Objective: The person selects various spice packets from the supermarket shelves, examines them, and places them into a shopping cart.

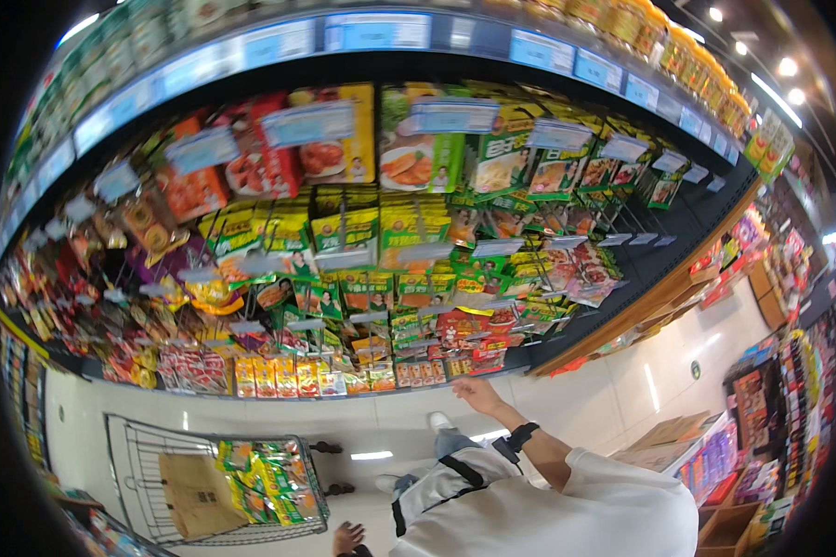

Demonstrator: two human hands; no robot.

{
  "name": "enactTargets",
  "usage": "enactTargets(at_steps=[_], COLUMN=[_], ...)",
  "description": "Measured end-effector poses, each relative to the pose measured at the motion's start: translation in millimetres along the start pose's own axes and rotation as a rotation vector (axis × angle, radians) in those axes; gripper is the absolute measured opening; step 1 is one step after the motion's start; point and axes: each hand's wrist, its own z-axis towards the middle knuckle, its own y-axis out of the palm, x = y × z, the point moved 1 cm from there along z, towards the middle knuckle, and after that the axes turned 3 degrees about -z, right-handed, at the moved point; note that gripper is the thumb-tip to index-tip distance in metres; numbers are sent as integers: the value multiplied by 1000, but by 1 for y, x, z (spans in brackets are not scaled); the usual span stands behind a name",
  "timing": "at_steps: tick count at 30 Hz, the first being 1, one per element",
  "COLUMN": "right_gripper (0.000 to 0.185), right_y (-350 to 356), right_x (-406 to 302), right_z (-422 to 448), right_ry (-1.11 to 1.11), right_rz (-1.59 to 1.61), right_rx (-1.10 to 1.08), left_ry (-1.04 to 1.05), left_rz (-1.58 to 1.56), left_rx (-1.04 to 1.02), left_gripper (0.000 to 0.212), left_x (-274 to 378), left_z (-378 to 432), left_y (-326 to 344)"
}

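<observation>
My right hand, with a black strap device on its wrist, reaches out near the lower edge of the shelf. Its fingers are apart and hold nothing. Lower in the picture, my left hand hangs beside the metal shopping cart, bare of any object, with its fingers partly spread. In the cart lie several green and yellow food packets and a brown cardboard box. Before me, many green and yellow packets hang on hooks, above a row of orange and yellow packets on the bottom shelf.
An upper shelf with price tags carries jars with yellow lids. A wooden end panel closes the shelf on the right. Cardboard boxes and purple packaged goods stand at the lower right. Tiled floor shows around the cart.
</observation>
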Motion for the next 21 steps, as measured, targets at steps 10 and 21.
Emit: enactTargets(at_steps=[10,21], right_gripper=[19,46], right_y=[-118,-159], right_x=[-106,-109], right_z=[73,173], right_ry=[-204,-314], right_rz=[51,139], right_rx=[182,304], left_ry=[108,736], left_rz=[289,235], left_rx=[170,-110], left_gripper=[28,27], left_x=[77,231], left_z=[25,-80], left_y=[179,426])
